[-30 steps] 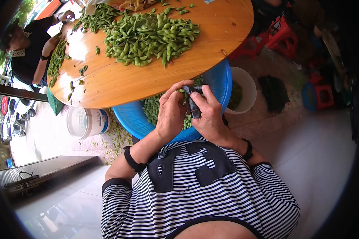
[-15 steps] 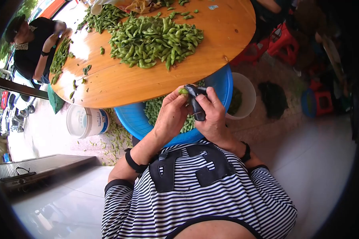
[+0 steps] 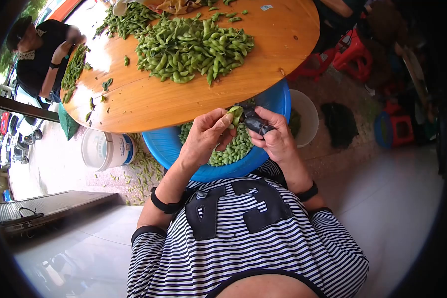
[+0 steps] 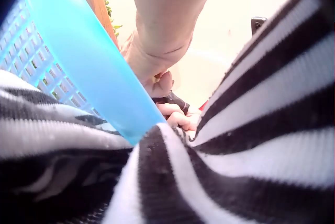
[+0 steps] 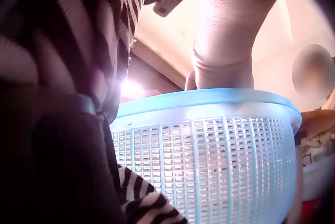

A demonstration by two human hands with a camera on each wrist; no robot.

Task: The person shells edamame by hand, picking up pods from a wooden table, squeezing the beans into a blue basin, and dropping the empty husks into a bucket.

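The left hand (image 3: 202,136) had a green pod (image 3: 237,113) pinched between its thumb and fingers, while the right hand (image 3: 281,143) was curled round a dark thing (image 3: 256,122), perhaps a small tool or a finger cover, though the shadow made it hard to tell. The pod sat between the two hands, its far end close against the dark thing. A light but firm pinch near one end, with the seam towards the right hand, seemed the best hold; squeezing harder risked bruising the beans inside. Just below the grip, loose beans (image 3: 233,150) lay inside the blue basket (image 3: 152,144), so working low over its middle would have suited any that dropped. Beyond the hands stood the wooden table (image 3: 193,102), with a heap of pods (image 3: 193,52) further off.
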